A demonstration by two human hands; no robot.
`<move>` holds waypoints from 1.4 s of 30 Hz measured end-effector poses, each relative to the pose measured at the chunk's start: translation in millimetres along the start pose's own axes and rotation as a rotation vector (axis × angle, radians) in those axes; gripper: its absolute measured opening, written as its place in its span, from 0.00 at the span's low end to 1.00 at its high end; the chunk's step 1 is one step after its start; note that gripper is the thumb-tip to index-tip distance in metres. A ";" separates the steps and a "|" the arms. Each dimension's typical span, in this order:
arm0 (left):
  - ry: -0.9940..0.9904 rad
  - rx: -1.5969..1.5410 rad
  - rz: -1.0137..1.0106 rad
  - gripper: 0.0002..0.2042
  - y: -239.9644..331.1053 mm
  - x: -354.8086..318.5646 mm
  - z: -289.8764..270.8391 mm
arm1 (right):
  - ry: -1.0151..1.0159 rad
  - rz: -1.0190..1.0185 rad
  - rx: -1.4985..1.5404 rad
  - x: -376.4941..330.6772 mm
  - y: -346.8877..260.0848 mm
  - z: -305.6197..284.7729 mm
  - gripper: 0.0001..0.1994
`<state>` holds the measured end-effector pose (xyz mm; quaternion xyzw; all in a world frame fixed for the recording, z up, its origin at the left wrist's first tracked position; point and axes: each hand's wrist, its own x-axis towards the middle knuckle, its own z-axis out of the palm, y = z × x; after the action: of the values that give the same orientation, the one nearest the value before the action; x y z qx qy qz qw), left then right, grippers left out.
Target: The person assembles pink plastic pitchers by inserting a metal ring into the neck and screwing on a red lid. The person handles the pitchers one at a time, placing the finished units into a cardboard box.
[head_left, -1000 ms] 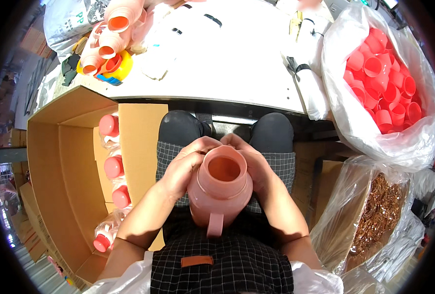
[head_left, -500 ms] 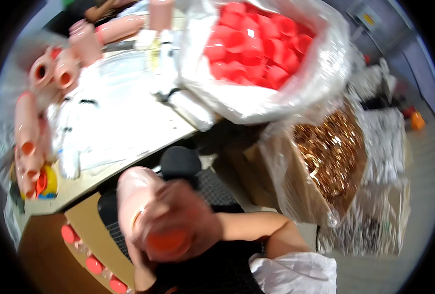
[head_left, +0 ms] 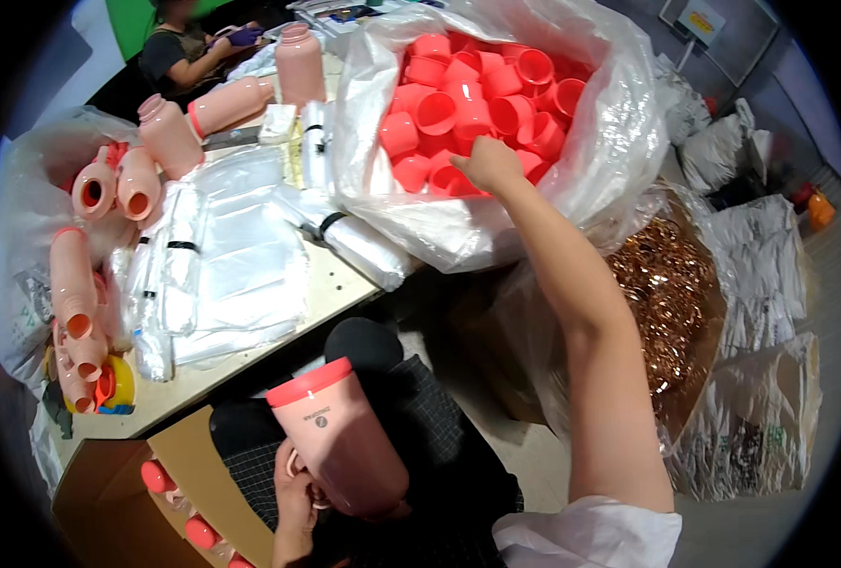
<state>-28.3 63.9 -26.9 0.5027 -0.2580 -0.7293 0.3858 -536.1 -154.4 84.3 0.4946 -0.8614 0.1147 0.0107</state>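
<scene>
Left hand: our left hand [head_left: 299,488] is wrapped around the handle of one pink jug [head_left: 341,440], fingers clamped on it, down in our lap near the bottom of the view.

Jug: it's tilted, its red rim pointing up and left, resting against our dark checked apron [head_left: 439,464].

Right hand: our right hand [head_left: 489,163] is stretched out into the big clear plastic bag [head_left: 496,227], touching the red cups; we honestly can't tell if the fingers are closed on one or just lying on the pile.

Red cups: way too many to count properly, a couple dozen at least showing in that one bag, red cups [head_left: 468,104] heaped all together.

Desk: the desk [head_left: 340,284] carries the bag at its right end, with stacks of flat clear plastic bags [head_left: 240,256] in the middle.

More pink jugs: we count about eight lying along the left edge and far side of the desk [head_left: 169,137].

Cardboard box: one open cardboard box [head_left: 117,502] just left of our knees, three or four red-capped jugs visible inside.

Copper stuff: one bag of shiny copper-coloured pieces [head_left: 671,293] to our right, below the desk.

Other person: one person [head_left: 179,52] sits at the far corner.
</scene>
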 end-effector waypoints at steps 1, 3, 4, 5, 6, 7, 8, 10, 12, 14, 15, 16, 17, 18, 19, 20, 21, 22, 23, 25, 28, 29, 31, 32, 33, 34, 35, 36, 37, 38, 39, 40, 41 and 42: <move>-0.022 0.013 -0.015 0.36 1.7 -4.0 -2.9 | -0.026 0.072 -0.025 8.7 0.9 22.0 0.12; 0.029 -0.019 -0.037 0.35 -1.0 -4.7 -13.0 | -0.084 0.067 -0.104 16.2 -3.2 56.3 0.12; 0.043 -0.079 -0.046 0.35 -6.1 -5.2 -23.6 | -0.107 -0.005 -0.166 13.1 1.6 70.5 0.12; -0.120 -0.223 -0.009 0.34 -10.6 -4.0 -47.1 | -0.060 0.029 -0.142 5.0 -6.6 59.7 0.14; -0.001 -0.284 0.012 0.33 -6.2 -3.3 -41.0 | 0.118 0.059 -0.144 4.4 -1.0 56.7 0.15; 0.128 -0.341 0.033 0.32 7.2 1.0 -28.5 | 0.348 -0.025 -0.007 -4.7 -18.2 48.6 0.15; 0.253 -0.395 0.049 0.31 13.6 -3.0 -25.3 | 0.572 -0.095 0.135 -23.2 -32.7 31.4 0.14; 0.243 -0.498 0.120 0.26 11.9 1.1 -63.0 | 0.492 -0.249 0.770 -94.6 -105.8 2.2 0.15; 0.397 -0.546 0.186 0.25 47.5 3.3 -46.1 | -0.071 -0.341 0.601 -175.4 -141.4 31.2 0.16; 0.248 -0.449 0.331 0.26 57.6 10.4 -53.6 | -0.648 -0.543 0.842 -268.2 -143.8 90.4 0.16; 0.222 -0.350 0.354 0.26 59.0 8.4 -64.1 | -0.826 -0.594 0.868 -314.4 -148.7 116.1 0.17; 0.204 -0.255 0.382 0.26 60.2 5.6 -75.7 | -1.004 -0.636 0.925 -352.9 -153.3 136.4 0.17; 0.227 -0.119 0.351 0.27 53.4 -3.2 -92.8 | -1.173 -0.564 0.949 -382.8 -149.7 153.9 0.16; 0.249 0.015 0.313 0.27 45.0 -13.2 -104.9 | -1.342 -0.482 0.963 -400.3 -148.6 164.5 0.16; 0.214 0.127 0.318 0.27 34.7 -22.3 -108.6 | -1.416 -0.312 0.995 -396.0 -147.1 158.5 0.15; 0.178 0.240 0.320 0.27 25.9 -28.4 -108.9 | -1.484 -0.136 1.021 -384.2 -138.1 150.3 0.14; 0.121 0.340 0.290 0.26 32.8 -31.8 -91.3 | -1.536 0.049 1.041 -367.8 -132.1 133.2 0.13; 0.099 0.316 0.253 0.24 29.0 -33.9 -90.4 | -1.266 -0.078 1.008 -339.7 -136.4 101.8 0.14; 0.114 0.443 0.298 0.25 20.9 -31.7 -87.8 | -1.021 0.144 1.535 -329.7 -127.8 112.1 0.19; -0.004 0.625 0.417 0.26 13.9 -31.7 -66.4 | -0.804 0.040 1.577 -272.7 -137.8 73.6 0.29; -0.217 0.563 0.438 0.25 18.3 -26.0 -21.7 | -1.094 -0.222 1.474 -235.5 -140.3 59.0 0.32; -0.233 0.651 0.399 0.23 35.4 -23.2 -13.9 | -1.081 -0.425 1.178 -229.0 -134.1 56.5 0.32; -0.362 0.697 0.476 0.13 62.2 17.0 -25.3 | -1.096 -0.431 1.237 -225.7 -126.8 57.6 0.33; -0.290 1.055 0.535 0.07 90.8 41.3 -16.3 | -1.096 -0.418 1.264 -226.9 -121.5 58.4 0.34; -0.088 0.859 0.766 0.06 89.5 71.8 -6.3 | -1.150 -0.444 1.307 -228.3 -121.0 60.8 0.35; 0.040 0.942 0.861 0.07 100.0 105.2 3.5 | -1.196 -0.401 1.352 -229.8 -123.1 58.8 0.36; 0.126 1.036 0.991 0.08 112.5 135.9 12.3 | -1.209 -0.386 1.342 -230.3 -125.9 54.5 0.37; 0.095 1.049 1.050 0.07 123.7 163.7 20.2 | -1.220 -0.376 1.333 -229.2 -128.9 54.0 0.39; 0.065 1.164 1.055 0.06 129.9 189.3 24.4 | -1.176 -0.427 1.313 -227.6 -130.5 52.5 0.39; 0.060 1.254 1.072 0.08 126.0 216.3 19.3 | -1.133 -0.473 1.287 -228.6 -131.1 51.7 0.39; 0.081 1.286 0.947 0.08 112.5 238.6 7.0 | -1.098 -0.513 1.265 -229.2 -128.7 52.8 0.39; 0.099 1.315 0.828 0.08 104.0 254.5 -3.3 | -1.106 -0.499 1.292 -229.1 -125.6 53.7 0.39; 0.106 1.318 0.840 0.07 101.9 264.2 -6.4 | -1.106 -0.486 1.321 -227.5 -123.5 56.7 0.38; 0.111 1.329 0.838 0.07 99.4 263.8 -11.2 | -1.116 -0.464 1.359 -230.2 -122.5 58.8 0.38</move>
<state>-39.6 -209.4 -96.0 0.5247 -0.7882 -0.1897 0.2595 -308.3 -30.3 19.6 0.5390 -0.3672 0.3370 -0.6790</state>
